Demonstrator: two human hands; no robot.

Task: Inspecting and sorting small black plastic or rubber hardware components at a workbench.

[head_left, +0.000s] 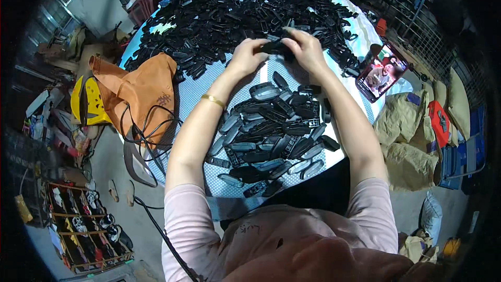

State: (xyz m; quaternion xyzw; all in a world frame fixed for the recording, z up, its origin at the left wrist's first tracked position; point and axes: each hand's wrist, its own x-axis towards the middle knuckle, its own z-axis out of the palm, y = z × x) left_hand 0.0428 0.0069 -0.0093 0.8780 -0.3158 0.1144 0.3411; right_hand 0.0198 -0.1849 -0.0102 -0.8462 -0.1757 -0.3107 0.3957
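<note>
My left hand (249, 55) and my right hand (308, 51) meet over the table, at the near edge of a large heap of black plastic pieces (224, 8). Between them is a dark elongated plastic piece (273, 48); the fingers of both hands curl in on it, and their tips are partly hidden. Its exact kind is too dark to make out. Between my forearms lies a smaller pile of long oval black plastic pieces (266, 120), some showing a grey sheen and some with open slots.
The table (190, 94) has a pale patterned cover. An orange cloth bag (141, 86) with a black cable sits at left, beside a yellow bag (91, 99). A phone (382, 73) stands at the right edge. Paper sacks (412, 164) are at right, a shoe rack (86, 227) lower left.
</note>
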